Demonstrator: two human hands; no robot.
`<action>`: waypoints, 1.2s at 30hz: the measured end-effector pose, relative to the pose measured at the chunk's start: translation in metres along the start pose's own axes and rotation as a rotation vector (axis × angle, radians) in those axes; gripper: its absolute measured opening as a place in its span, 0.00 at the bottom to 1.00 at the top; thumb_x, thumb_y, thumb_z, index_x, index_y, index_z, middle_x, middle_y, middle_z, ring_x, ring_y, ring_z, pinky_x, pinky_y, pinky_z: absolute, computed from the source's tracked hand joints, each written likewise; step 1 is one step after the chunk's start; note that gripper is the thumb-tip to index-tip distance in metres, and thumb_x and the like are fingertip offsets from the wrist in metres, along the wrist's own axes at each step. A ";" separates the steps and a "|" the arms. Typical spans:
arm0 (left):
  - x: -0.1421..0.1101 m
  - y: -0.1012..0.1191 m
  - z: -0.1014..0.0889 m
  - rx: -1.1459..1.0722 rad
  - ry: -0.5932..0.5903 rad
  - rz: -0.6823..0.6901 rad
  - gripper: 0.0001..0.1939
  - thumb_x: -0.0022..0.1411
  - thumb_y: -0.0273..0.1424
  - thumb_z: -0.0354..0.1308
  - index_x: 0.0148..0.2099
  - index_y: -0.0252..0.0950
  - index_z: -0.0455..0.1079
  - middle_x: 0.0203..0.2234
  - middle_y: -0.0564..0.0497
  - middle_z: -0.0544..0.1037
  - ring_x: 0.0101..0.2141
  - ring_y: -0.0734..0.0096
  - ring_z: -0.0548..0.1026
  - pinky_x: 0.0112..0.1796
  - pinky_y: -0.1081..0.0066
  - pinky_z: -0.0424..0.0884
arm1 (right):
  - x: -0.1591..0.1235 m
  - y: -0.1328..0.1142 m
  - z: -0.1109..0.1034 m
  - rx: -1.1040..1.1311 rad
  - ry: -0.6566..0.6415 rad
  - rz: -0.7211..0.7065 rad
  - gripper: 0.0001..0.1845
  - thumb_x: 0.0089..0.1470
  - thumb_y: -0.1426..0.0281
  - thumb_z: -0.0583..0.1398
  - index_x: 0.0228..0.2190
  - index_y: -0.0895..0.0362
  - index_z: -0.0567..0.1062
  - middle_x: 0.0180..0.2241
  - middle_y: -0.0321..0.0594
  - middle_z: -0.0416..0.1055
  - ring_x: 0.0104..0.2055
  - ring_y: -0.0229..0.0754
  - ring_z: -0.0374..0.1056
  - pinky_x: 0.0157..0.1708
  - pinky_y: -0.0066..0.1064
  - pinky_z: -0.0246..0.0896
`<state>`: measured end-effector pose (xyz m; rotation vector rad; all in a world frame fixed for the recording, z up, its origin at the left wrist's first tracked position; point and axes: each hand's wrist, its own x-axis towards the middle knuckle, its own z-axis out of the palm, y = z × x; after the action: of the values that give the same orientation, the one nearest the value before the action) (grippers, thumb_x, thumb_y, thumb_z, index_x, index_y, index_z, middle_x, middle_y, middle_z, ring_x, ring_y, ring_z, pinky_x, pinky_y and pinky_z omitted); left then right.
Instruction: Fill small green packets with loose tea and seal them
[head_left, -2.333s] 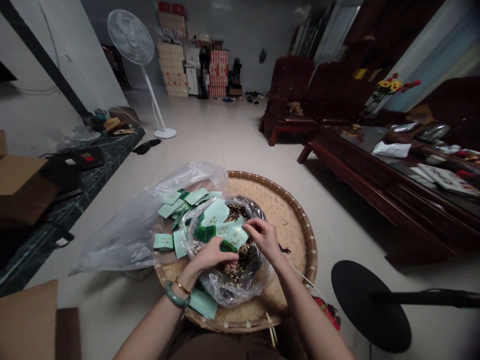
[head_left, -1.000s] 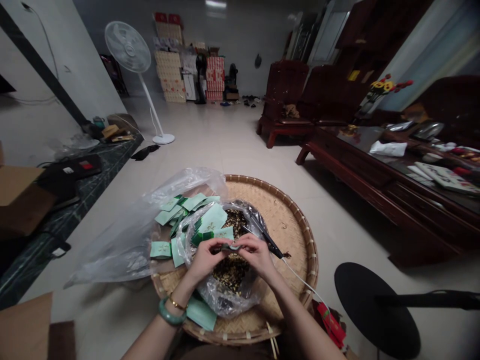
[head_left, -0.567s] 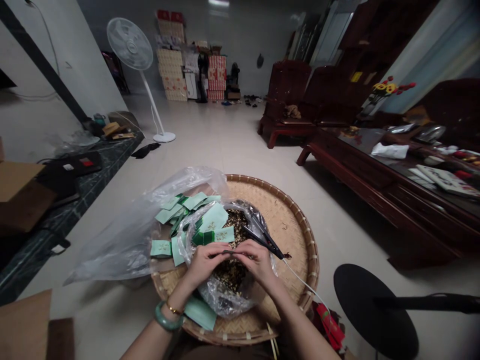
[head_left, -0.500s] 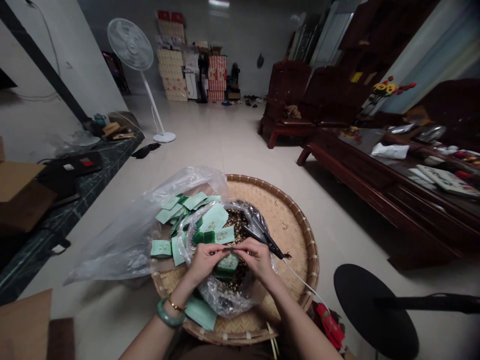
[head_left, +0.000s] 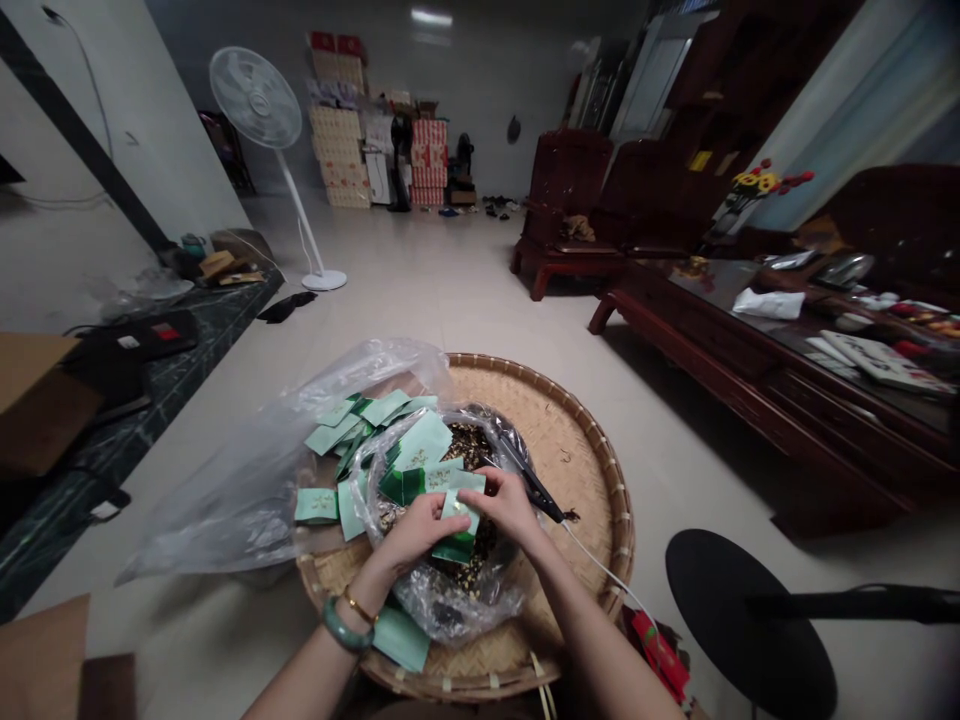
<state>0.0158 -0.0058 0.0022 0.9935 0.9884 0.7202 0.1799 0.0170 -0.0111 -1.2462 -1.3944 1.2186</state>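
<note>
Between my two hands is a small green packet (head_left: 460, 538), pale at the top and darker green at its lower end. My left hand (head_left: 421, 530) pinches its left side, and my right hand (head_left: 504, 505) grips its upper right edge. Beneath lies a clear plastic bag (head_left: 469, 610), open, holding a dark and pale loose dried mix (head_left: 469, 445). More green packets (head_left: 352, 425) lie piled at the left, some resting on the bag's rim. A black hand-held tool with long jaws, like a heat sealer (head_left: 536, 485), rests at the bag's right, its white cord trailing off.
Everything sits on a round woven bamboo tray (head_left: 577, 430). A large clear plastic sheet (head_left: 240, 490) spreads past its left edge. A black round base (head_left: 739, 610) stands at right, near a wooden table (head_left: 712, 370). A white fan (head_left: 322, 279) stands farther off.
The packet has come up and turned its flat face to view. My hands moved from pinching its top edge together to holding its left side and upper right.
</note>
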 end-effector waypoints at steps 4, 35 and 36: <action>0.002 -0.001 0.006 -0.115 -0.022 -0.059 0.24 0.38 0.35 0.73 0.37 0.29 0.72 0.27 0.50 0.78 0.28 0.67 0.76 0.31 0.71 0.69 | -0.001 0.001 0.004 -0.067 -0.016 -0.022 0.13 0.41 0.62 0.66 0.17 0.59 0.74 0.16 0.32 0.68 0.20 0.34 0.60 0.20 0.24 0.53; 0.001 0.002 0.005 -0.182 0.032 -0.056 0.23 0.40 0.37 0.72 0.35 0.29 0.70 0.23 0.49 0.79 0.24 0.69 0.77 0.25 0.74 0.71 | -0.001 -0.050 -0.059 -0.263 -0.279 0.062 0.28 0.43 0.60 0.67 0.46 0.60 0.76 0.45 0.46 0.75 0.47 0.52 0.70 0.48 0.42 0.63; 0.001 0.001 0.006 -0.170 0.036 -0.067 0.23 0.39 0.37 0.72 0.35 0.30 0.69 0.22 0.49 0.79 0.24 0.68 0.77 0.25 0.74 0.71 | -0.001 -0.051 -0.056 -0.271 -0.282 0.060 0.27 0.44 0.60 0.66 0.45 0.59 0.76 0.44 0.45 0.76 0.47 0.52 0.70 0.47 0.41 0.64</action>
<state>0.0216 -0.0064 0.0039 0.7984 0.9702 0.7554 0.2283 0.0217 0.0465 -1.3443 -1.7864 1.3177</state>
